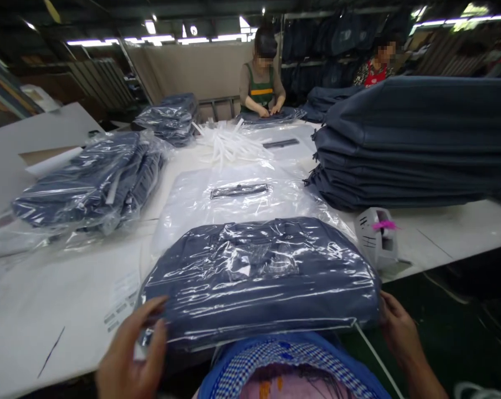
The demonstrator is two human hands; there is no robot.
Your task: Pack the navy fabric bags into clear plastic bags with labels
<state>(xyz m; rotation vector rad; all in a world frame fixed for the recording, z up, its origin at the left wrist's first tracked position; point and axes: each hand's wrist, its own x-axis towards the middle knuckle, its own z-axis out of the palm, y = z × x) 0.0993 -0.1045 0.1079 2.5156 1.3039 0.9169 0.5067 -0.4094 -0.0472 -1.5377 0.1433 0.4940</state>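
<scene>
A dark blue bag in a clear plastic sleeve (259, 293) lies at the table's front edge, close to my body. My left hand (134, 349) grips its left end, the fingers over the corner and the thumb nearer me. At the opposite end, my right hand (400, 330) holds the sleeve's side; some of its fingertips are hidden behind the bag. Just beyond the bag, flat clear plastic sleeves (184, 194) lie with a dark printed label strip (239, 191) on them.
Wrapped bags are piled at left (84, 177) and back left (171, 113). A tall stack of unwrapped dark bags (417, 144) stands at right, behind a grey tape dispenser (377, 235). White strips (229, 141) lie mid-table. A co-worker (262, 83) handles a bag opposite; another person (375, 69) is behind.
</scene>
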